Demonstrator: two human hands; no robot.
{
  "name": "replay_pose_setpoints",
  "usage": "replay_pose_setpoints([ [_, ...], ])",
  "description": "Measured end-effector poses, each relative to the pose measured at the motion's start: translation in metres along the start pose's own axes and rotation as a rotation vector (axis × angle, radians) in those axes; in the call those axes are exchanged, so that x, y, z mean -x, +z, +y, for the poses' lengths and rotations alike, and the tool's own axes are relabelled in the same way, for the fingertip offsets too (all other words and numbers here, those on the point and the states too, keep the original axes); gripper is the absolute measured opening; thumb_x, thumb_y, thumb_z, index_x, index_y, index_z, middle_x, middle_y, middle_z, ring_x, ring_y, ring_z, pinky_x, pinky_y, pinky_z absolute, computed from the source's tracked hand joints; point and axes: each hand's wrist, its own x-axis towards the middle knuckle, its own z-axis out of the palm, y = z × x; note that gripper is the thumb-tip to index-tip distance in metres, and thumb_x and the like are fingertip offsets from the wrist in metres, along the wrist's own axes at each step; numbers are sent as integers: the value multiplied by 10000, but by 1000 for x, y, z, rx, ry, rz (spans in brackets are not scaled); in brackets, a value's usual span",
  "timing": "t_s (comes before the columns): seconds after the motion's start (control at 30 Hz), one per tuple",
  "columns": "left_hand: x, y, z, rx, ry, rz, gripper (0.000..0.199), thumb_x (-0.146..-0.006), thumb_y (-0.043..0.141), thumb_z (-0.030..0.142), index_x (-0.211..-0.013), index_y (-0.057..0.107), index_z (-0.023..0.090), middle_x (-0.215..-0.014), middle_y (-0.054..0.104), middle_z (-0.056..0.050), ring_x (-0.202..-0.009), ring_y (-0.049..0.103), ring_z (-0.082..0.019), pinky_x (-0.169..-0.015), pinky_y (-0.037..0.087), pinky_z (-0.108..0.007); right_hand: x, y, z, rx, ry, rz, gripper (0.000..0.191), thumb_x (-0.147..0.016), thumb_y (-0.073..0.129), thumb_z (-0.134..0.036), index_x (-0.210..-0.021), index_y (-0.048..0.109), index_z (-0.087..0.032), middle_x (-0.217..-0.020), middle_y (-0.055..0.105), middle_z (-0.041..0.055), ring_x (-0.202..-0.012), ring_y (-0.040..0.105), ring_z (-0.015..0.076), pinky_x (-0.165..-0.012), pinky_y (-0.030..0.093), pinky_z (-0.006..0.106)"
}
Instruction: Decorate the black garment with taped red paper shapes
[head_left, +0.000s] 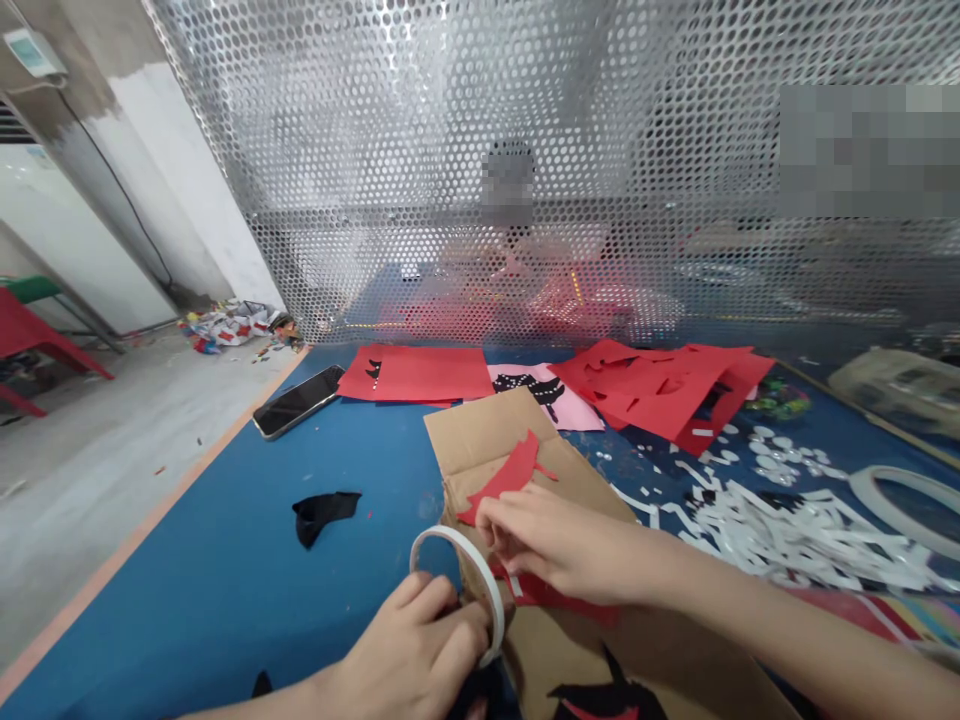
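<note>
My left hand (424,635) is closed around a roll of white tape (491,590) that stands on edge at the cardboard's left side. My right hand (544,540) is over the cardboard (480,430), its fingers pinched together; what sits between the fingertips is hidden. Beyond those fingers a red paper cutout (514,470) with a thin side strip touches the hand. Beneath the hand lies another red paper piece (551,593), with a small white tape bit near the fingertips. A black cutout with red (607,700) rests at the cardboard's near end.
A black scrap (324,515) and a phone (298,402) lie on the blue table (225,540). Red sheets (427,372), more red paper (667,385) and a pink sheet (585,415) sit along the perforated metal screen (375,150). White strips (795,535) and another tape roll (885,500) are on the right.
</note>
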Motion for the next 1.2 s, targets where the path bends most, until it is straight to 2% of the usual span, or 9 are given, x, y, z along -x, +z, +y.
replay_pose_setpoints([
  [0.17, -3, 1, 0, -15, -13, -60, 431, -704, 623, 209, -1083, 420, 184, -971, 646, -13, -747, 499, -193, -676, 353, -334, -1, 4, 2, 58, -14, -15, 264, -748, 575, 17, -893, 498, -190, -854, 563, -5, -801, 499, 153, -717, 357, 251],
  [0.43, -3, 0, 0, -29, -2, -76, 440, -707, 652, 255, -1088, 443, 185, -1051, 638, 8, -747, 483, -182, -674, 353, -324, -1, 9, 2, 164, -62, 0, 253, -729, 590, 15, -864, 499, -179, -821, 559, -12, -785, 497, 153, -698, 344, 250],
  [0.6, -8, -4, 1, -32, -5, -155, 366, -734, 650, 309, -1031, 473, 190, -1052, 642, -2, -768, 493, -188, -689, 369, -323, 2, 14, 4, 266, -104, 48, 192, -761, 593, -36, -851, 511, -184, -800, 561, -6, -764, 496, 155, -674, 338, 246],
  [0.7, -11, -7, 1, -44, 19, -170, 354, -743, 645, 332, -1027, 493, 187, -1095, 629, -2, -765, 491, -179, -709, 381, -314, 3, 24, 2, 356, -148, 91, 194, -755, 607, -61, -878, 534, -192, -807, 587, -5, -763, 496, 170, -721, 325, 295],
  [0.8, -12, -10, 2, -40, 28, -176, 272, -737, 650, 324, -932, 521, 186, -1034, 641, -1, -767, 500, -179, -721, 384, -308, 4, 34, 0, 476, -156, 177, 190, -777, 561, -43, -912, 561, -176, -833, 603, 48, -810, 484, 226, -761, 289, 383],
  [0.93, -12, -12, 4, -36, 14, -198, 309, -728, 647, 304, -983, 519, 186, -1094, 626, -13, -789, 501, -190, -728, 396, -319, 11, 30, 4, 585, -93, 312, 191, -873, 422, -36, -902, 582, -135, -878, 572, 118, -860, 452, 259, -751, 259, 427],
  [1.03, -10, -11, 5, -32, 9, -198, 374, -734, 627, 265, -1074, 487, 190, -1177, 597, -23, -819, 506, -206, -735, 406, -334, 19, 27, 10, 586, -125, 314, 129, -871, 495, -99, -849, 592, -181, -871, 555, 62, -849, 446, 228, -734, 265, 384],
  [1.1, -10, -10, 4, -32, 5, -202, 357, -736, 610, 236, -1069, 487, 194, -1183, 595, -24, -835, 510, -216, -750, 413, -347, 23, 32, 12, 567, -159, 290, 78, -841, 564, -138, -806, 590, -203, -842, 547, 23, -839, 449, 207, -725, 270, 354],
  [1.2, -10, -10, 1, 20, 1, -206, 386, -729, 585, 219, -1098, 475, 185, -1175, 600, -45, -839, 521, -228, -761, 430, -367, 25, 43, 12, 545, -158, 289, 65, -824, 593, -144, -787, 585, -197, -844, 546, 15, -839, 454, 195, -722, 272, 341],
])
